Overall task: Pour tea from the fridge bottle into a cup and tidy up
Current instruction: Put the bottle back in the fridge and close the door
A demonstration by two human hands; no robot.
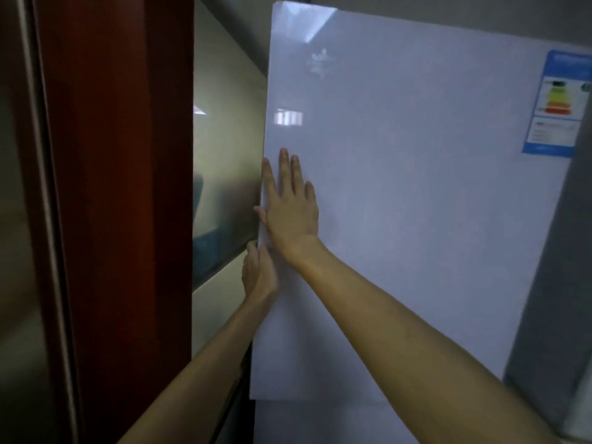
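My right hand [290,206] lies flat and open on the glossy white fridge door [416,203]; my left hand [258,277] curls round its left edge, probably opening it.

Two bare hands: the right hand [290,213] near centre, the left hand [258,274] at its seven o'clock. One white fridge door [416,203]. One energy label [559,102] at two o'clock.

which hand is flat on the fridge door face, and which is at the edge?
The right hand lies flat, fingers spread, on the white fridge door. The left hand, lower down, sits at the door's left edge, fingers apparently curled around it.
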